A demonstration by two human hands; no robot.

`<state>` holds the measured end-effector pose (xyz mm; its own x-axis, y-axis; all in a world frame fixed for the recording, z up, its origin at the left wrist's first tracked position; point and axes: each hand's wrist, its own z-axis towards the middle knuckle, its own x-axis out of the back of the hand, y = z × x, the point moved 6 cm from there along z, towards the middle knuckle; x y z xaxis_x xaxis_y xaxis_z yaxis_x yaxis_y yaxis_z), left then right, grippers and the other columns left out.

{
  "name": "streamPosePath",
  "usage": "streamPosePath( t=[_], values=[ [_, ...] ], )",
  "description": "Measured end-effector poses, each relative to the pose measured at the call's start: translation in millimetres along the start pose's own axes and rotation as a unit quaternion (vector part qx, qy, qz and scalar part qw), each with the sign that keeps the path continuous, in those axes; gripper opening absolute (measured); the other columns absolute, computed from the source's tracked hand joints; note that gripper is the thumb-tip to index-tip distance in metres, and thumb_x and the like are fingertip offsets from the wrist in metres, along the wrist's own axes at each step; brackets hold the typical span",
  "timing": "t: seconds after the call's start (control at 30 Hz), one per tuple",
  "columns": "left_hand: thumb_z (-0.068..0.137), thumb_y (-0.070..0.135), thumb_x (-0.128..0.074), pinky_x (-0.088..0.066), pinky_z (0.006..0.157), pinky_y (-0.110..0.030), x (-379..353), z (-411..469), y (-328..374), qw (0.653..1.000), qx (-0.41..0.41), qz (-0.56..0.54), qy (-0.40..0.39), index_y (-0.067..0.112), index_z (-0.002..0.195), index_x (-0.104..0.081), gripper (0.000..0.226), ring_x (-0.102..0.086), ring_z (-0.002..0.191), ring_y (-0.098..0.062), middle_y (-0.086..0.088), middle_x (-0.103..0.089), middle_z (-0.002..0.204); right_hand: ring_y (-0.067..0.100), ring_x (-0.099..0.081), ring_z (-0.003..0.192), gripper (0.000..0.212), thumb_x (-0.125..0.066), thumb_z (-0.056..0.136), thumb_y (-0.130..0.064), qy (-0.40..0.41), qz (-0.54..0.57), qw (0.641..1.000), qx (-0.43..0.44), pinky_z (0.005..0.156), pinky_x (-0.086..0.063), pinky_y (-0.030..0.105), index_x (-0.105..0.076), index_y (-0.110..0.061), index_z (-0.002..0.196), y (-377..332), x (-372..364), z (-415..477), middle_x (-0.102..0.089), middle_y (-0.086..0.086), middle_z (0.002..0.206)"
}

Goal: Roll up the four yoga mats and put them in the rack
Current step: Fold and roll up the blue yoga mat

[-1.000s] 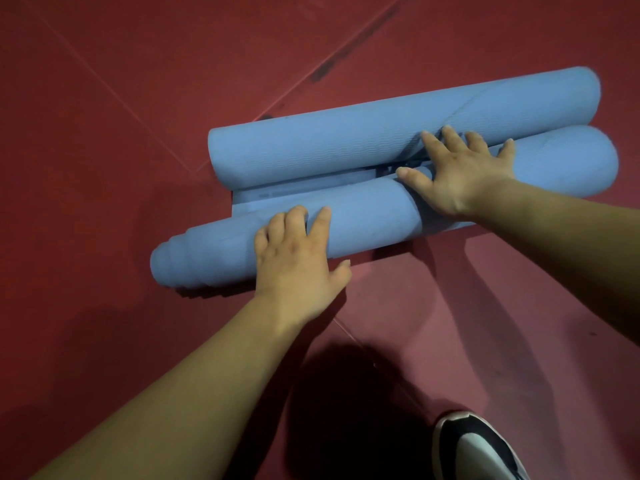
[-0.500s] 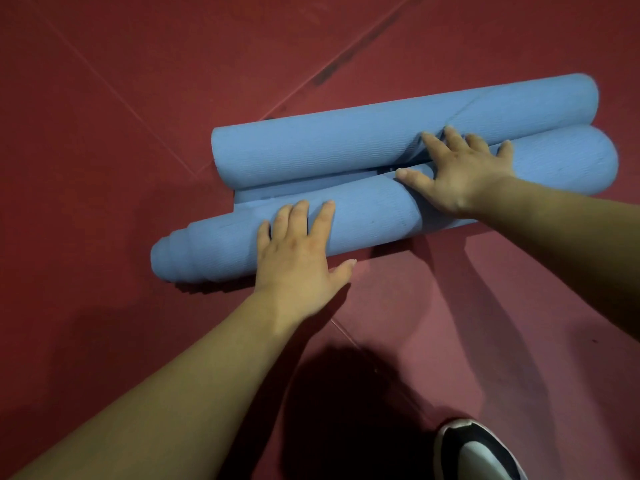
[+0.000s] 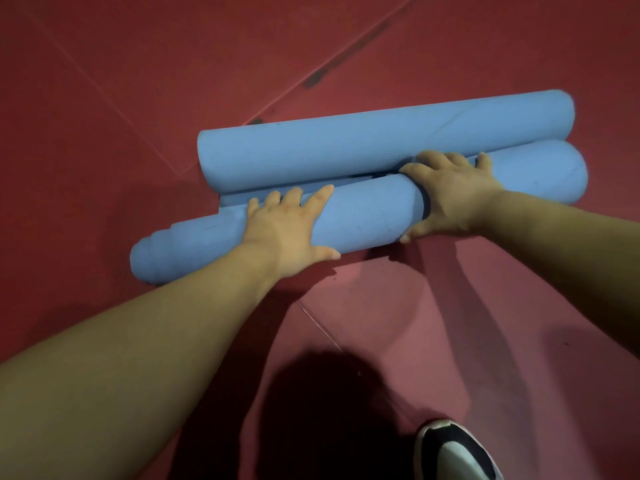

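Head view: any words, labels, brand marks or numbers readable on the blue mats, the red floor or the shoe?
No readable text anywhere.
On the near rolled blue foam mat: no print; the left hand and right hand cover part of it.
On the far rolled blue foam mat: no print.
On the red padded floor: only seams and dark scuffs.
On the black-and-white shoe: no logo showing.

I read no text, labels, brands or numbers on the blue mats [image 3: 381, 143], floor [image 3: 138, 81] or shoe [image 3: 453, 452].
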<state>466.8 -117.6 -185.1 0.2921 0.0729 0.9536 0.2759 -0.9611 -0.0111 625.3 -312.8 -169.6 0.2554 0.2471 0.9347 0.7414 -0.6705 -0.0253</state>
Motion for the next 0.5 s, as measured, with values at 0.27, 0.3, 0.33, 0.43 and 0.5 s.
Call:
streamPosePath(
  t=[0.27,0.3,0.33,0.43,0.5],
  values=[
    [0.064,0.097,-0.029,-0.040,0.102,-0.047,-9.6,-56.6,2.4,0.996,-0.085,-0.012,-0.028,0.040,0.156,-0.016,0.109,-0.056,0.121,-0.030,0.001,-0.055,0.137,0.028,-0.052,0.110,0.111,-0.046,0.045,-0.105,-0.065,-0.020,0.995,0.075,0.092,-0.045,0.046,-0.046,-0.040,0.135,-23.5,-3.4,-46.2,-0.055,-0.007,0.122],
    [0.063,0.098,-0.029,-0.040,0.102,-0.046,-14.8,-71.9,4.3,0.994,-0.095,-0.019,-0.043,0.040,0.156,-0.018,0.110,-0.057,0.122,-0.028,0.001,-0.056,0.138,0.027,-0.053,0.109,0.108,-0.045,0.044,-0.105,-0.085,-0.010,0.993,0.081,0.091,-0.045,0.045,-0.048,-0.041,0.131,-29.2,-8.7,-59.9,-0.055,-0.008,0.118],
    [0.062,0.098,-0.029,-0.041,0.101,-0.044,-20.8,-88.5,6.0,0.993,-0.103,-0.022,-0.056,0.041,0.156,-0.019,0.110,-0.058,0.122,-0.026,0.003,-0.057,0.139,0.026,-0.053,0.108,0.105,-0.044,0.045,-0.106,-0.104,0.000,0.991,0.089,0.091,-0.047,0.045,-0.049,-0.042,0.128,-35.4,-15.3,-74.7,-0.055,-0.008,0.116],
    [0.059,0.099,-0.037,-0.040,0.101,-0.043,-37.9,-134.5,14.1,0.989,-0.111,-0.042,-0.084,0.044,0.153,-0.022,0.109,-0.058,0.121,-0.023,0.008,-0.056,0.139,0.024,-0.052,0.109,0.104,-0.044,0.047,-0.106,-0.129,0.011,0.986,0.109,0.091,-0.048,0.044,-0.049,-0.042,0.128,-53.0,-38.1,-120.8,-0.055,-0.010,0.118],
    [0.060,0.098,-0.040,-0.039,0.100,-0.044,-47.2,-151.7,18.7,0.989,-0.111,-0.045,-0.086,0.045,0.151,-0.023,0.107,-0.059,0.116,-0.024,0.009,-0.056,0.136,0.022,-0.049,0.114,0.112,-0.040,0.048,-0.107,-0.126,0.000,0.987,0.102,0.093,-0.045,0.042,-0.044,-0.040,0.138,-58.9,-52.6,-142.8,-0.052,-0.010,0.126]
  ],
)
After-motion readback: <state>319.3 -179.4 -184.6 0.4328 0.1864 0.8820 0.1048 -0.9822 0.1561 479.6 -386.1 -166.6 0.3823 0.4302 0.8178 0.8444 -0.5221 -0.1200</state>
